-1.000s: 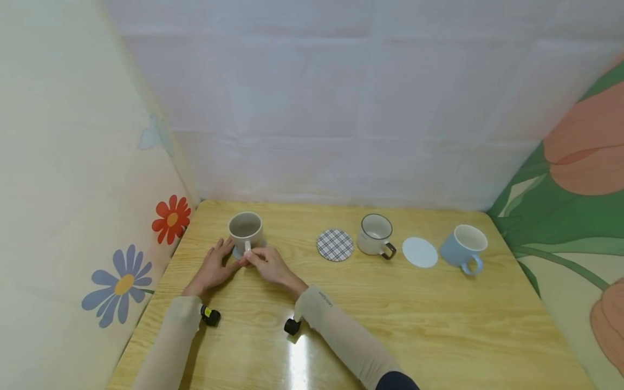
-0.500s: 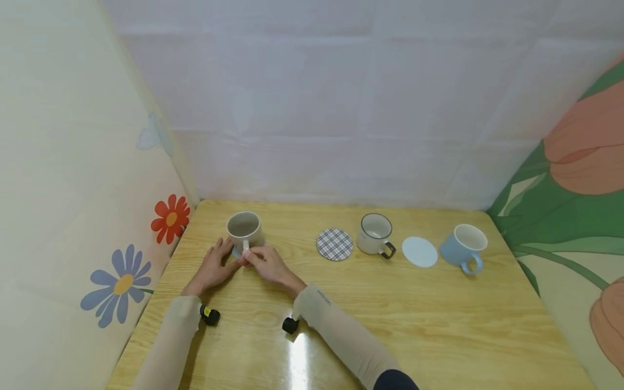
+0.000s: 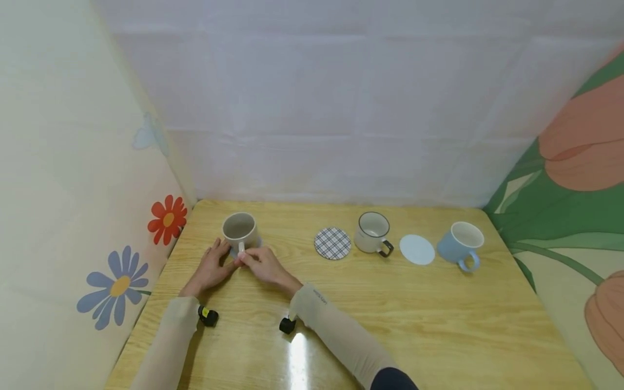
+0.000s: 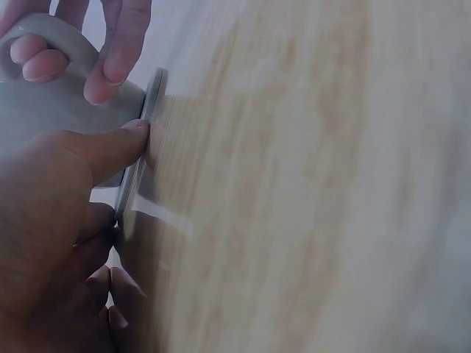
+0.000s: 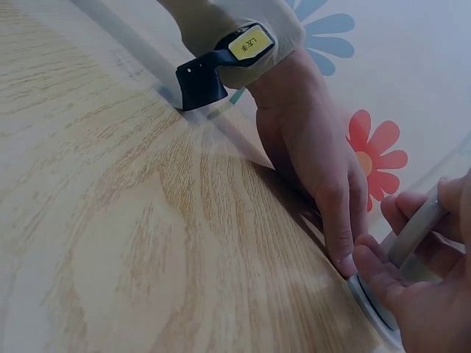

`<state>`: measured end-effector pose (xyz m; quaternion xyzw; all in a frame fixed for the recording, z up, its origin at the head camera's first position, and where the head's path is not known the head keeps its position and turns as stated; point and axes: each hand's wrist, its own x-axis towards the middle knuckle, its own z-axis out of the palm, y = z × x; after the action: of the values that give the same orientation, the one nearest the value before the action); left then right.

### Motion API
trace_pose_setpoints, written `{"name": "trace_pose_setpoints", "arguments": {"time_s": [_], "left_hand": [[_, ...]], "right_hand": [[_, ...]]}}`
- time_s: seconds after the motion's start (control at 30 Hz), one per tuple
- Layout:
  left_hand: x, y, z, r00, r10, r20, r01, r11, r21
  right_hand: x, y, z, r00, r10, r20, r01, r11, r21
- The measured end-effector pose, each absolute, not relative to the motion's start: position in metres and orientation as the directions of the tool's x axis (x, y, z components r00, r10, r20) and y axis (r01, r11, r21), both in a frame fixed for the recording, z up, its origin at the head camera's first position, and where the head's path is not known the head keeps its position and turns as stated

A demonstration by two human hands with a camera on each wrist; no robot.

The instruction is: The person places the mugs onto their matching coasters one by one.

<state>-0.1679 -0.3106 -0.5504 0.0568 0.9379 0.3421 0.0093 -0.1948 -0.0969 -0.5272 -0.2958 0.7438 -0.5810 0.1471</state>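
Right fingers (image 4: 126,44) grip mug handle (image 3: 241,247); wood-grain table (image 3: 414,319), flower-printed side walls (image 3: 73,179).

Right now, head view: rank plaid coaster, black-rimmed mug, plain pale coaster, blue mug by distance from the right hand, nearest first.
1. Plaid coaster, right of the right hand
2. Black-rimmed mug, right of that coaster
3. Plain pale coaster, right of that mug
4. Blue mug, far right

Worn on both sides: beige sleeves (image 3: 341,336), black wrist cameras (image 3: 209,317).
Lettering (image 3: 319,297) marks the right sleeve; dark cloth (image 3: 394,379) shows higher up; a yellow label (image 5: 252,43) tags the left camera.
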Motion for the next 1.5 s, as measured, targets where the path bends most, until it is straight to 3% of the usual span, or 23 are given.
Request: {"name": "trace_pose_setpoints", "arguments": {"time_s": [1.0, 1.3, 1.5], "left_hand": [[-0.165, -0.309, -0.554, -0.991, 0.122, 0.05, 0.124, 0.746, 0.655], [-0.164, -0.305, -0.551, -0.987, 0.13, 0.089, 0.157, 0.741, 0.653], [-0.164, -0.308, -0.546, -0.986, 0.143, 0.081, 0.16, 0.739, 0.655]], "right_hand": [[-0.193, -0.094, -0.531, -0.772, -0.622, 0.129, -0.317, 0.201, -0.927], [-0.183, -0.087, -0.524, -0.803, -0.592, 0.063, -0.274, 0.273, -0.922], [-0.181, -0.083, -0.514, -0.79, -0.612, 0.05, -0.268, 0.271, -0.925]]}}
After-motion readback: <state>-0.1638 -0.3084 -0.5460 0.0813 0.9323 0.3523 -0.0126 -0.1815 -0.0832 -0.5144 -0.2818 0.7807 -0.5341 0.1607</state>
